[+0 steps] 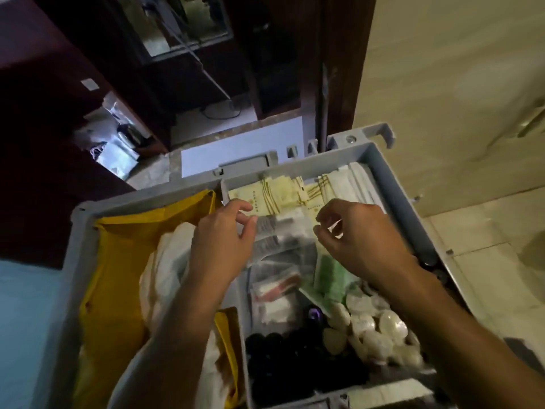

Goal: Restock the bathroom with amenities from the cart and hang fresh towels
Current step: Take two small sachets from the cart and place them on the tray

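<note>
1. Our left hand (224,231) hovers over the grey cart tray (392,184) with its fingers curled, fingertips pinching at the near edge of a cream sachet (250,199); whether the sachet is fully held we cannot tell.
2. Our right hand (362,240) is curled too, thumb and forefinger closed on something small and pale (336,228), too blurred to name.
3. The cream sachets stand in a row at the far end of the tray, just beyond both hands, long axis running across the tray from left to right. The left hand is nearer, already touching.
4. Between the hands and toward us in the tray lie clear-wrapped packets (277,261), then green packets (330,276), white wrapped soaps (380,323) and dark bottle caps (283,349).
5. To the left of the tray hangs the yellow bag (118,261) with crumpled white linen (165,270) inside.
6. We judge this the picking step: the next move is a short lift of the sachet up and back toward us.
</note>
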`<state>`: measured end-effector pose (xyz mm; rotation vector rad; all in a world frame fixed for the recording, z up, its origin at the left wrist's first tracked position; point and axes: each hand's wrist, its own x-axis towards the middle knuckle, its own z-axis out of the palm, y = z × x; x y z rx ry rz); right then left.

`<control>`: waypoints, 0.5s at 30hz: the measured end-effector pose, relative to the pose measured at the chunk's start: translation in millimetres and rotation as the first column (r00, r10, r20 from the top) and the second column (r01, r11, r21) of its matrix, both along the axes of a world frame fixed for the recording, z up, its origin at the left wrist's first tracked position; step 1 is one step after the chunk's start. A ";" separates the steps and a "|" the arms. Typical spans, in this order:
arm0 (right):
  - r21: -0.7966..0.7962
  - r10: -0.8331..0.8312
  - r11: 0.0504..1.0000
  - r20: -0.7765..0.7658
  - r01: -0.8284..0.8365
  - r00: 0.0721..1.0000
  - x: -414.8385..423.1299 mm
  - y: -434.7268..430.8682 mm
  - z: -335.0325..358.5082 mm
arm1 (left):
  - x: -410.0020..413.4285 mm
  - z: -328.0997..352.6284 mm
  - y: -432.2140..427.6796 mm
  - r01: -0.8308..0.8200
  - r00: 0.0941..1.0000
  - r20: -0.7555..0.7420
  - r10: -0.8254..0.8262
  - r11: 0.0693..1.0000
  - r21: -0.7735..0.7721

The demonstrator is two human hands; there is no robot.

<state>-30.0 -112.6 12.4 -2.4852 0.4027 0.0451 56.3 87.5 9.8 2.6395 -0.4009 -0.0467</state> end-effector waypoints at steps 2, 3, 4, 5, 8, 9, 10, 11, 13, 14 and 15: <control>0.060 -0.002 0.998 -0.006 0.003 1.000 25.2 -3.6 -11.6 | 11.7 -6.0 -11.2 -0.052 0.999 -0.006 0.052 0.999 0.000; 0.087 -0.002 0.996 -0.011 0.003 1.000 37.4 -3.8 -17.5 | 17.2 -8.8 -14.9 -0.065 0.998 -0.007 0.065 0.998 0.001; 0.112 -0.001 0.994 -0.017 0.003 1.000 49.7 -2.6 -23.6 | 22.3 -11.2 -17.6 -0.074 0.997 -0.010 0.074 0.997 0.005; 0.142 -0.004 0.990 -0.022 0.007 1.000 61.5 -0.6 -30.1 | 27.4 -13.8 -18.9 -0.082 0.997 -0.012 0.082 0.996 0.018; 0.227 -0.034 0.973 -0.036 0.041 0.999 93.6 7.9 -50.2 | 41.5 -21.5 -18.5 -0.108 0.994 0.000 0.108 0.992 0.064; 0.247 -0.041 0.967 -0.053 0.053 0.998 101.6 11.2 -56.2 | 44.8 -24.1 -17.1 -0.107 0.994 0.014 0.106 0.993 0.059; 0.266 -0.044 0.962 -0.072 0.061 0.996 107.5 14.6 -60.3 | 47.4 -26.1 -15.6 -0.099 0.995 0.027 0.098 0.994 0.039; 0.284 -0.043 0.957 -0.090 0.067 0.995 111.8 17.9 -63.8 | 49.2 -27.9 -14.2 -0.084 0.996 0.041 0.084 0.996 0.015; 0.305 -0.049 0.949 -0.106 0.080 0.993 115.5 22.9 -68.8 | 51.6 -30.5 -10.0 -0.051 0.996 0.079 0.052 0.999 -0.018; 0.312 -0.061 0.946 -0.107 0.092 0.992 116.1 25.0 -70.5 | 52.8 -31.3 -7.7 -0.036 0.995 0.096 0.039 0.999 -0.030; 0.317 -0.074 0.943 -0.106 0.105 0.992 116.0 26.6 -72.2 | 53.7 -31.7 -5.8 -0.024 0.994 0.107 0.029 0.999 -0.043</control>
